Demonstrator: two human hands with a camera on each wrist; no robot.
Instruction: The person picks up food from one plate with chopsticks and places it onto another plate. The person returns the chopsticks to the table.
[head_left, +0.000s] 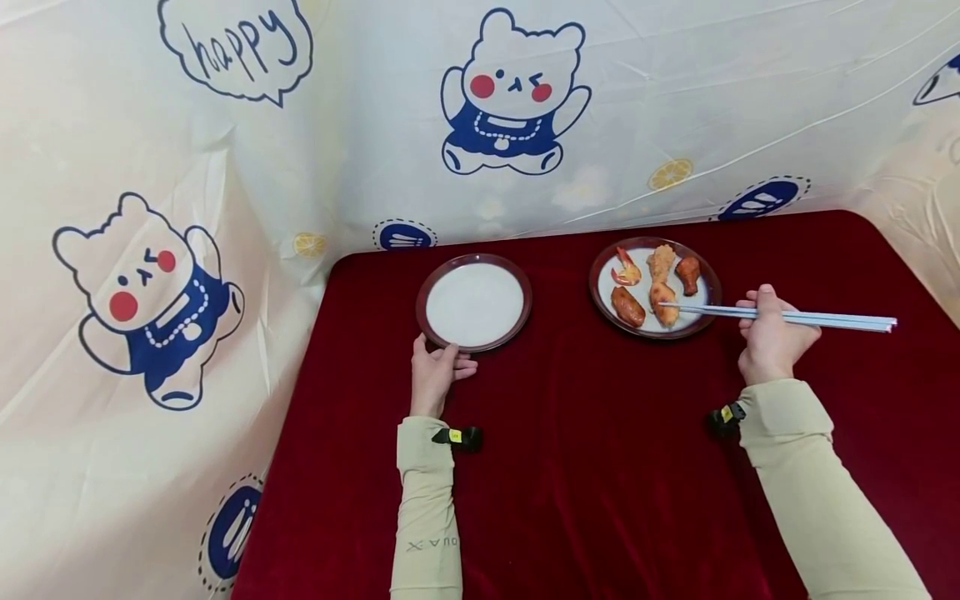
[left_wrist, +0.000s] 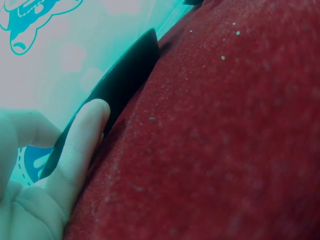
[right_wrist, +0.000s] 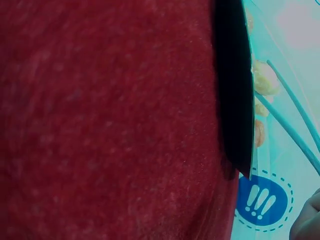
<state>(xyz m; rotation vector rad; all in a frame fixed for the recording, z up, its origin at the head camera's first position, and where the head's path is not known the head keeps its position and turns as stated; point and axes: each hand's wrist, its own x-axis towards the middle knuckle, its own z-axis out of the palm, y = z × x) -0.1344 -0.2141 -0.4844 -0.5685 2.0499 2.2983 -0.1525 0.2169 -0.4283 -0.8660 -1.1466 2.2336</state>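
My left hand pinches the near rim of a white plate with a brown rim; nothing lies on it. In the left wrist view the thumb presses along the plate's dark outer side. My right hand grips a pair of pale blue chopsticks. Their tips meet a browned piece of chicken on a second brown-rimmed plate. Around that piece lie a breaded drumstick, a glazed drumstick, a glazed wing and a red-and-yellow shrimp-like piece.
Both plates stand toward the far side of a table with a dark red cloth. A pale curtain with printed bears hangs right behind the table and along its left side. Each wrist wears a black strap.
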